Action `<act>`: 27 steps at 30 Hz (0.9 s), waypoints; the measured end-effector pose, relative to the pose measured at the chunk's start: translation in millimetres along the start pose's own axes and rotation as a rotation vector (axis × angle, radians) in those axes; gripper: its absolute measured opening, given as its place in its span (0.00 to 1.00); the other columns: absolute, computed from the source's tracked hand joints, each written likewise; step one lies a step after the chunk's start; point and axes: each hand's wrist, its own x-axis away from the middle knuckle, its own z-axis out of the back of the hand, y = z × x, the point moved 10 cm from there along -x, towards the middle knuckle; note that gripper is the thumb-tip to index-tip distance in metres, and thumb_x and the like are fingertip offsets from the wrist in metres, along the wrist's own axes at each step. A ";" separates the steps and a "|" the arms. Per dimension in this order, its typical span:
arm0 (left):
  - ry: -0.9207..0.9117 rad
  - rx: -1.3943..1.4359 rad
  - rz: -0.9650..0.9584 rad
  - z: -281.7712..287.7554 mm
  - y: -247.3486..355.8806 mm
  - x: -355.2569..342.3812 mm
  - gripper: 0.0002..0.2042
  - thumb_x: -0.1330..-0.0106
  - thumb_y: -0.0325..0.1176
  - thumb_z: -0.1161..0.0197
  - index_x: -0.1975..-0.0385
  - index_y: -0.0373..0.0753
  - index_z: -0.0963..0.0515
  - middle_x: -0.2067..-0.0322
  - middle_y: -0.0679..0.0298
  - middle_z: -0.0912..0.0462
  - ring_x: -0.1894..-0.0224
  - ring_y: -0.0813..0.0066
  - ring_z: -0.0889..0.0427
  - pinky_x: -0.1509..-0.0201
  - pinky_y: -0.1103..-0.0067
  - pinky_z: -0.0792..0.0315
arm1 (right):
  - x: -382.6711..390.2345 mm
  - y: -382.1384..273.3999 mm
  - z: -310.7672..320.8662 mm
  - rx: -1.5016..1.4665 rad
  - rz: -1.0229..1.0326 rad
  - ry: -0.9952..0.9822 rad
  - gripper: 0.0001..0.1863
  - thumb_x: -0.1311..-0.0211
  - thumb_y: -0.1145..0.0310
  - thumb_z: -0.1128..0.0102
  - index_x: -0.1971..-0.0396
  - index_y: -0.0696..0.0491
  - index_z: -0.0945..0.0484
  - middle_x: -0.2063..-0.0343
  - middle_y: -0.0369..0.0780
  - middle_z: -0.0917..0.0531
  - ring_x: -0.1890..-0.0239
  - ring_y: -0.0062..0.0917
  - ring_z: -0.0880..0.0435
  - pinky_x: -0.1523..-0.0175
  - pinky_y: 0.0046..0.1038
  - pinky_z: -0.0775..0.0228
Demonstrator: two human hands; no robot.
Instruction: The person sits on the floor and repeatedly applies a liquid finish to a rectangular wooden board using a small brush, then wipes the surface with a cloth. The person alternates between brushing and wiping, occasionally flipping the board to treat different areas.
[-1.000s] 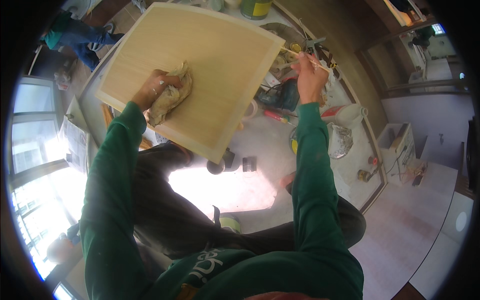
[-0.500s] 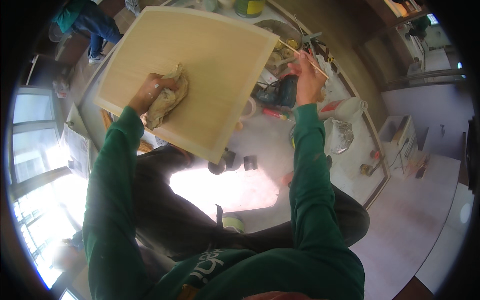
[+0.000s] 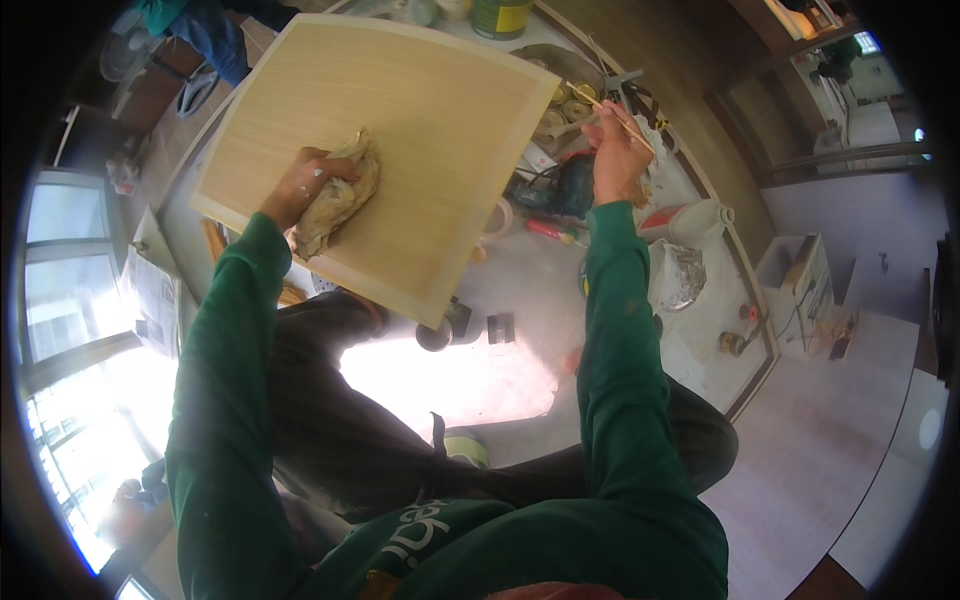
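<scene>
A large pale wooden panel (image 3: 400,100) with a lighter border lies tilted before me. On its lower left part my left hand (image 3: 298,187) is closed around a crumpled, stained cloth (image 3: 338,205), which touches the surface. My right hand (image 3: 620,160), beyond the panel's right edge, pinches a thin wooden-handled brush (image 3: 610,108). The tip of this slim tool points up and left, close to the panel's upper right corner and slightly apart from it. What the tip is made of is too small to tell.
Right of the panel are several small cans (image 3: 577,108), a dark blue shoe-like object (image 3: 565,188), a white jug (image 3: 700,217) and crumpled foil (image 3: 682,277). A green-and-yellow tin (image 3: 500,17) stands at the back. Another person (image 3: 215,40) is at the far left, near a fan (image 3: 128,52).
The brush tip has come off the panel's corner and moved slightly right. My left hand and the cloth have barely shifted. The other person at far left has moved up toward the picture's edge.
</scene>
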 end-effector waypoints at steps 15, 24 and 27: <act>0.034 -0.059 -0.109 0.2 6.7 -3.9 0.15 0.53 0.37 0.38 0.71 0.31 0.19 0.71 0.57 0.20 0.64 0.67 0.20 0.53 0.75 0.29 | 35.9 -15.9 -3.8 0.082 -0.009 -0.053 0.12 0.37 0.67 0.40 0.60 0.60 0.19 0.68 0.41 0.14 0.77 0.20 0.18 0.72 0.18 0.32; -0.109 -0.523 -0.566 1.9 -1.2 -11.4 0.08 0.40 0.32 0.43 0.65 0.39 0.20 0.63 0.57 0.19 0.61 0.64 0.21 0.53 0.74 0.28 | 155.5 88.6 93.8 0.024 -0.435 0.117 0.13 0.39 0.65 0.42 0.59 0.56 0.20 0.68 0.40 0.16 0.76 0.23 0.17 0.73 0.21 0.31; -0.068 -0.409 -0.422 13.6 -4.9 -2.0 0.08 0.40 0.32 0.43 0.65 0.39 0.20 0.64 0.57 0.19 0.62 0.65 0.21 0.54 0.74 0.28 | 190.7 155.1 71.3 0.115 -0.559 0.003 0.10 0.41 0.68 0.41 0.64 0.58 0.19 0.71 0.41 0.16 0.80 0.23 0.18 0.78 0.18 0.34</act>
